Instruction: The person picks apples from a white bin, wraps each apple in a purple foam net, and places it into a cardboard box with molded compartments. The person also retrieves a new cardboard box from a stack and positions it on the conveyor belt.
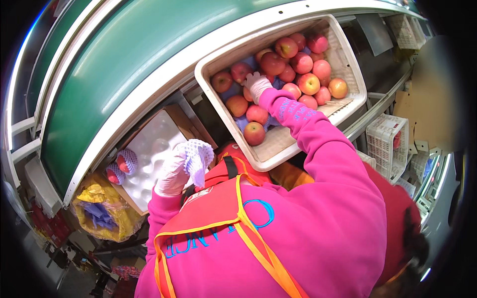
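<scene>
My right hand (257,86), in a pale glove, reaches into a white plastic crate (208,87) of red apples. Its fingertips touch a red apple (240,71); whether they grip it is hard to tell. My gloved left hand (175,169) holds a lilac foam fruit net (199,158) that hangs limp over a carton. In that carton lies a white moulded tray (143,160) with round hollows. Two apples in foam nets (127,161) rest at the tray's far left corner. More lilac nets lie beneath the apples in the crate.
A green conveyor belt (123,56) with a white rim curves past the crate and the carton. A yellow bag (108,212) with lilac nets inside stands left of the carton. White slotted crates (387,145) stand at the right. Another person in red (397,223) is close on the right.
</scene>
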Motion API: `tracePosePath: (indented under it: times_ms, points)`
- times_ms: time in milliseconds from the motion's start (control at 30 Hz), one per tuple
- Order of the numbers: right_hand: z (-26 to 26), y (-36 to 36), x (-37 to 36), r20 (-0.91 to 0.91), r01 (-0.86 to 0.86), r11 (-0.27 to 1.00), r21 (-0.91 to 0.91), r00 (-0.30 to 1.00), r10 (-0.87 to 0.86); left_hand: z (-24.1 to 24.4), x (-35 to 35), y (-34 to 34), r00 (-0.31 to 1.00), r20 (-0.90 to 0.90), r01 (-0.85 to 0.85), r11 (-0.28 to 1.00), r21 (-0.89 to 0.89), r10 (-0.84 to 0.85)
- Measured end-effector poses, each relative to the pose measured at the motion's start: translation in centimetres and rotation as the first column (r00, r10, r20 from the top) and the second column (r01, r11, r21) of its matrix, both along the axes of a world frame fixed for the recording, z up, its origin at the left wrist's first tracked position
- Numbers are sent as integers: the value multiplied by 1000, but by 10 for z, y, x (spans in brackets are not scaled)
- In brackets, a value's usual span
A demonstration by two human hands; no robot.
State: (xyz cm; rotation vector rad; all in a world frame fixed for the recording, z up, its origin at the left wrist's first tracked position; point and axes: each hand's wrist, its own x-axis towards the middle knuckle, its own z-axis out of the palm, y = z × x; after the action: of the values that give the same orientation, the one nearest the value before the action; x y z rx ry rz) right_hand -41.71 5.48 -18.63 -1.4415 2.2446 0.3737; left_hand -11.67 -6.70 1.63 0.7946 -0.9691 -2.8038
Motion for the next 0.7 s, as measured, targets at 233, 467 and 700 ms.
tracePosePath:
  times_ms: [233,467,700]
  points:
    - [56,39,29,960,955,193,225,-251,121,-23,53,-26,1000,-11,-12,998,-59,11]
    - [190,-40,194,675,918,192,348,-387,628,26,86,-55,910,-247,312,942,-122,-333]
    - [220,-118,396,628,841,290,457,-536,564,11,208,-65,842,-539,-336,759,-558,-24]
